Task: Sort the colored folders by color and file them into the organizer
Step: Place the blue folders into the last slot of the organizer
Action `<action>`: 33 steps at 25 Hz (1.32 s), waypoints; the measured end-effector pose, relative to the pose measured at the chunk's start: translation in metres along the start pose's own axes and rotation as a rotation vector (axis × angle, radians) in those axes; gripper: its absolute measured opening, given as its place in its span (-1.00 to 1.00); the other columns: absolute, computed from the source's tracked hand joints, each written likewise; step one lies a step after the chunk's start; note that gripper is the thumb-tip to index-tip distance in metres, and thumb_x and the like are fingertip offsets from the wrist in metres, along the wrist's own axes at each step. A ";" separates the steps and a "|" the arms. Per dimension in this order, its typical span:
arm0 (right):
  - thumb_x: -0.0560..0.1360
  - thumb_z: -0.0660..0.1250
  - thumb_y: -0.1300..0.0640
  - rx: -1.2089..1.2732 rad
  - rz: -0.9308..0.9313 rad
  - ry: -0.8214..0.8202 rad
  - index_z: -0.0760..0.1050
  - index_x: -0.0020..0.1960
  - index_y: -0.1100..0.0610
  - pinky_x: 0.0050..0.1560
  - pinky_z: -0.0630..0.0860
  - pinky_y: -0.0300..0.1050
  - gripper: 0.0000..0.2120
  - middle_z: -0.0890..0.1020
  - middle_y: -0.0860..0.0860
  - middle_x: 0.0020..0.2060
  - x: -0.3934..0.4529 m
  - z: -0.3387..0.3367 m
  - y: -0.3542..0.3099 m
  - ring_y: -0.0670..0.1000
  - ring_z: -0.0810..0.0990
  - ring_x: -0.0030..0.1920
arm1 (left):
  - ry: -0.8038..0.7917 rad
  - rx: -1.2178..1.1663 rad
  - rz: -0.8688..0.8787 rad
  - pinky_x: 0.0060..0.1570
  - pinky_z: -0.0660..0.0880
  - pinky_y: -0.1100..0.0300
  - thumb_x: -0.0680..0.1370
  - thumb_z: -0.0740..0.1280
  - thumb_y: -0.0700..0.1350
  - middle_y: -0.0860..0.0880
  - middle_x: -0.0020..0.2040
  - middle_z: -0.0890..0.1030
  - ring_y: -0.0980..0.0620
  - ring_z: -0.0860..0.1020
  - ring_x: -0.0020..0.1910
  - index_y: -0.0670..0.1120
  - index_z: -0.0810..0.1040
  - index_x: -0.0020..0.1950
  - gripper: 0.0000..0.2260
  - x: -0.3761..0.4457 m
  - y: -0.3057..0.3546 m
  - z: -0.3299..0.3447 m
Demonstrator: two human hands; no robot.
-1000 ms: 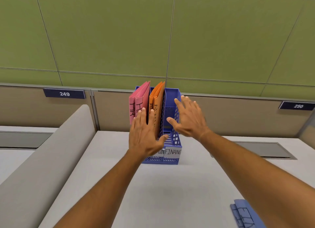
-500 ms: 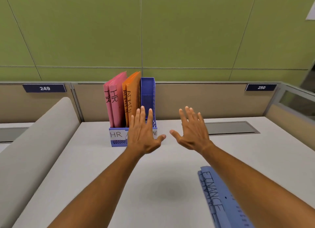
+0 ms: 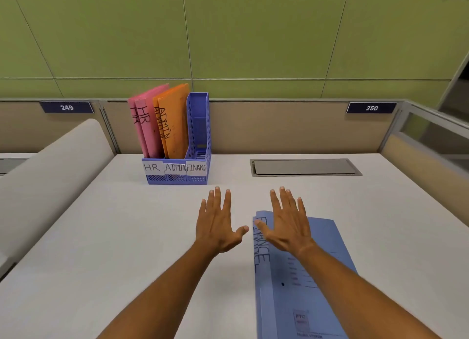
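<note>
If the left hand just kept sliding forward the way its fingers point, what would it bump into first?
Probably the organizer: the left hand points ahead at its right front corner, by the Finance slot, with bare desk between. It might just slip past on the right; depth is unclear.

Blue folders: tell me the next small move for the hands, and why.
Probably lower the right hand onto the blue folders and grip them. They lie flat on the desk marked FINANCE, both hands are open and hold nothing, and the organizer's FINANCE slot stands empty beside the pink and orange ones.
</note>
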State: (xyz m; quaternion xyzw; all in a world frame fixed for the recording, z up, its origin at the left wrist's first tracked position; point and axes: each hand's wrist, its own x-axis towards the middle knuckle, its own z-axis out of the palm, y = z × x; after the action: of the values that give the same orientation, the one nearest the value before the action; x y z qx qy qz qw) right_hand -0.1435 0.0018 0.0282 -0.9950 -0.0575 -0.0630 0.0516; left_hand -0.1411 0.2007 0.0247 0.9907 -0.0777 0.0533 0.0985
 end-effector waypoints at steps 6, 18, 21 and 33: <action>0.28 -0.28 -0.49 0.038 0.038 -0.079 -0.26 0.56 0.06 0.50 -0.25 0.16 0.00 -0.19 0.12 0.55 -0.051 0.026 0.035 0.11 -0.22 0.55 | -0.136 -0.097 -0.064 0.49 -0.15 -0.02 0.47 0.13 0.38 -0.13 0.57 -0.24 -0.11 -0.24 0.54 -0.07 -0.24 0.56 -0.10 -0.049 0.044 0.038; 0.49 0.06 -0.38 0.191 0.113 -0.371 -0.28 0.56 0.03 0.52 -0.12 0.17 -0.13 -0.22 0.09 0.56 -0.097 0.068 0.058 0.11 -0.18 0.56 | -0.270 -0.539 -0.304 -0.14 0.48 0.27 0.51 0.36 -0.07 -0.15 0.05 0.62 0.01 0.53 -0.11 -0.21 0.56 0.06 -0.77 -0.067 0.086 0.070; 0.49 0.07 -0.39 0.203 0.131 -0.392 -0.27 0.56 0.04 0.50 -0.16 0.14 -0.11 -0.22 0.11 0.55 -0.097 0.071 0.060 0.13 -0.19 0.55 | -0.261 -0.682 -0.390 -0.17 0.50 0.29 0.50 0.39 -0.12 -0.11 0.00 0.58 0.01 0.54 -0.09 -0.16 0.48 -0.01 -0.83 -0.067 0.090 0.070; 0.47 0.10 -0.39 0.178 0.111 -0.349 -0.24 0.56 0.00 0.49 0.00 0.23 -0.11 -0.20 0.09 0.56 -0.091 0.066 0.061 0.13 -0.14 0.56 | -0.264 -0.794 -0.504 -0.11 0.60 0.11 0.38 0.53 -0.13 -0.18 -0.13 0.63 -0.01 0.59 -0.18 -0.14 0.47 -0.31 -0.75 -0.056 0.082 0.063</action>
State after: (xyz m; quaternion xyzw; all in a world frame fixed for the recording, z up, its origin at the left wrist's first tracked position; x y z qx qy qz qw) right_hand -0.2183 -0.0612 -0.0552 -0.9840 -0.0160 0.1186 0.1321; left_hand -0.2037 0.1168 -0.0284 0.8628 0.1386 -0.1321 0.4679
